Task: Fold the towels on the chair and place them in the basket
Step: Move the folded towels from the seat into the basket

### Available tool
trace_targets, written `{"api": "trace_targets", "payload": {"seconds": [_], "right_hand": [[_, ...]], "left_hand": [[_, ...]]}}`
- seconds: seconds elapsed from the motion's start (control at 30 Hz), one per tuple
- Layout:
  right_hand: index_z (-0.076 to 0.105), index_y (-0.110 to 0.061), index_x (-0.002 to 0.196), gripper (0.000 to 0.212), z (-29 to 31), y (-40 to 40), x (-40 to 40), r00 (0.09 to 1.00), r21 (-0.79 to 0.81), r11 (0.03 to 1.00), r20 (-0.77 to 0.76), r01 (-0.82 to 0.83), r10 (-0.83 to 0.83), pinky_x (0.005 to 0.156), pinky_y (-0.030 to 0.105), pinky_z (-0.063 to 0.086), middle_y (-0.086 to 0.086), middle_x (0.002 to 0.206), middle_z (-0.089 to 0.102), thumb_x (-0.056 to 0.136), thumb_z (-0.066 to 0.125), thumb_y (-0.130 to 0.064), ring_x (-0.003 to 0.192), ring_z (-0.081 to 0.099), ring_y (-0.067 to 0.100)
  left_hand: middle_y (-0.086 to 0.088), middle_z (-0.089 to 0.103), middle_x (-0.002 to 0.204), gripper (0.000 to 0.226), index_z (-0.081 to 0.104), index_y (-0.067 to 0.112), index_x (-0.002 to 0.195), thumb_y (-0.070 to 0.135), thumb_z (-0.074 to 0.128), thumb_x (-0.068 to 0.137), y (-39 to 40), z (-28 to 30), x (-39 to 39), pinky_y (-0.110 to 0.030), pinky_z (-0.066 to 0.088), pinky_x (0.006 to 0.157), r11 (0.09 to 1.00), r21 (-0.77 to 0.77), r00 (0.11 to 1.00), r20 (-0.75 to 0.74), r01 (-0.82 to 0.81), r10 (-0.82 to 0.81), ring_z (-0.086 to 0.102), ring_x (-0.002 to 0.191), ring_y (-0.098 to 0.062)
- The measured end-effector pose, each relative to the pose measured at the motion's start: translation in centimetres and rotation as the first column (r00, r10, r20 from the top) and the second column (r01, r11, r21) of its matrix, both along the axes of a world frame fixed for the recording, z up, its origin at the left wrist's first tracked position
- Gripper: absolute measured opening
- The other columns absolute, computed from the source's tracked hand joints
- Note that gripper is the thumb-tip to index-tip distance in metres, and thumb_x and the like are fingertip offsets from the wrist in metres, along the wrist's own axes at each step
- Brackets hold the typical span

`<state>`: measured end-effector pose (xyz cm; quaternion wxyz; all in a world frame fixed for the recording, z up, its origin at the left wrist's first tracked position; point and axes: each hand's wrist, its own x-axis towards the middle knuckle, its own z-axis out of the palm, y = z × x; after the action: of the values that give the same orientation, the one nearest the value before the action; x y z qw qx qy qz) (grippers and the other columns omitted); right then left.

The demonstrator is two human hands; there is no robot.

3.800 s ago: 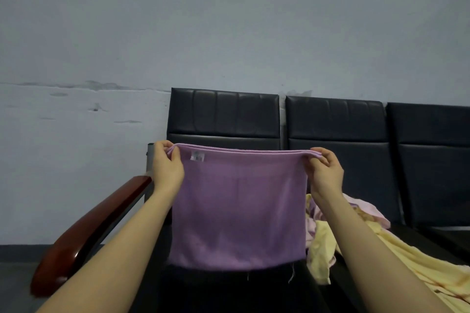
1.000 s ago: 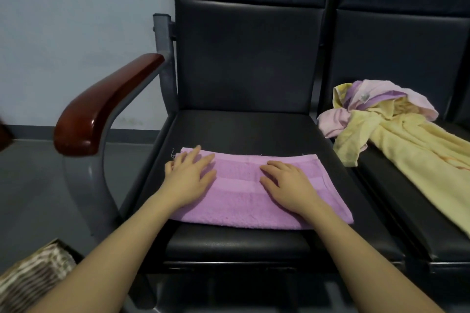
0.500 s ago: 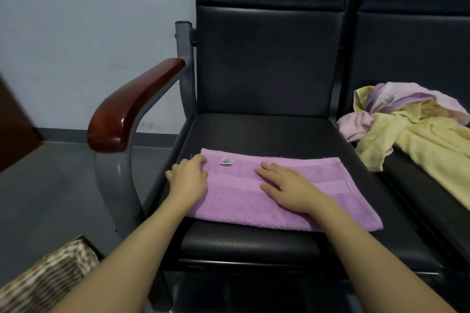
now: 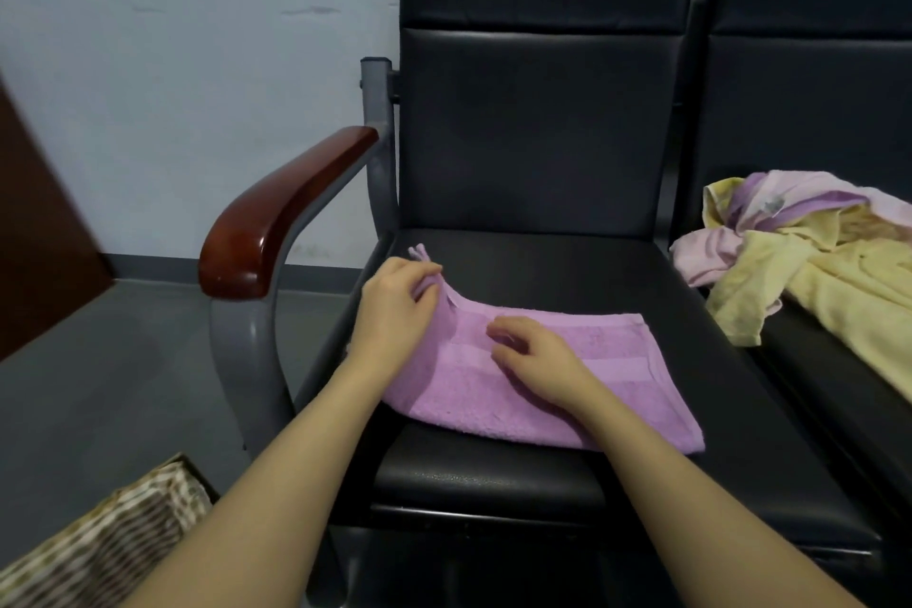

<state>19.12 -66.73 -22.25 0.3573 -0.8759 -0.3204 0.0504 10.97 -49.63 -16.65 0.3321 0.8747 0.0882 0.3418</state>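
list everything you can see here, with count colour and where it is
purple towel: 1, purple, folded on the near chair seat, far-left corner lifted
towel pile: several, exact count unclear, yellow, pink and purple, heaped unfolded on the next seat to the right
chair: 1 fully in view, black padded seat and back, grey metal frame; a second seat joins it on the right
armrest: 1, red-brown wood, on the chair's left side
basket: 1, beige and brown woven pattern, on the floor at lower left, partly cut off
wall: 1, pale grey, behind the chairs
floor: grey
left hand: 1, pinches the towel's lifted corner
right hand: 1, rests on the towel's middle, fingers curled
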Motion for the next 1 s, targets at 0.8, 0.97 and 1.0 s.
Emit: {"api": "trace_targets", "payload": {"seconds": [0.8, 0.97, 1.0], "right_hand": [[0.061, -0.039, 0.094, 0.033, 0.7, -13.9, 3.6, 0.827, 0.271, 0.784, -0.251, 0.559, -0.503, 0.1, 0.051, 0.043, -0.011, 0.093, 0.069, 0.073, 0.054, -0.063, 0.099, 0.064, 0.014], [0.052, -0.032, 0.111, 0.033, 1.5, -12.4, 3.8, 0.815, 0.279, 0.766, -0.197, 0.58, -0.545, 0.101, 0.051, 0.04, -0.011, 0.082, 0.067, 0.083, 0.069, -0.026, 0.094, 0.063, 0.017], [0.052, -0.032, 0.112, 0.036, 1.7, -12.2, 3.8, 0.825, 0.323, 0.76, -0.175, 0.563, -0.537, 0.098, 0.053, 0.043, -0.01, 0.081, 0.066, 0.082, 0.067, -0.02, 0.089, 0.064, 0.016]], "left_hand": [[-0.002, 0.051, 0.134, 0.039, 0.053, 0.017, 0.135, 0.026, 0.049, 0.097, -16.9, -1.3, 8.4, -0.034, 0.036, 0.096, 0.846, 0.328, 0.905, -0.218, 0.421, -0.366, 0.053, 0.115, -0.022], [0.007, 0.048, 0.135, 0.035, 0.053, 0.026, 0.132, 0.032, 0.042, 0.099, -13.1, -2.3, 7.9, -0.031, 0.027, 0.097, 0.857, 0.411, 0.921, -0.353, 0.312, -0.166, 0.045, 0.119, -0.017], [0.007, 0.047, 0.135, 0.034, 0.055, 0.027, 0.129, 0.034, 0.041, 0.099, -12.5, -2.7, 7.7, -0.031, 0.026, 0.096, 0.844, 0.442, 0.911, -0.393, 0.305, -0.123, 0.043, 0.121, -0.017]]}}
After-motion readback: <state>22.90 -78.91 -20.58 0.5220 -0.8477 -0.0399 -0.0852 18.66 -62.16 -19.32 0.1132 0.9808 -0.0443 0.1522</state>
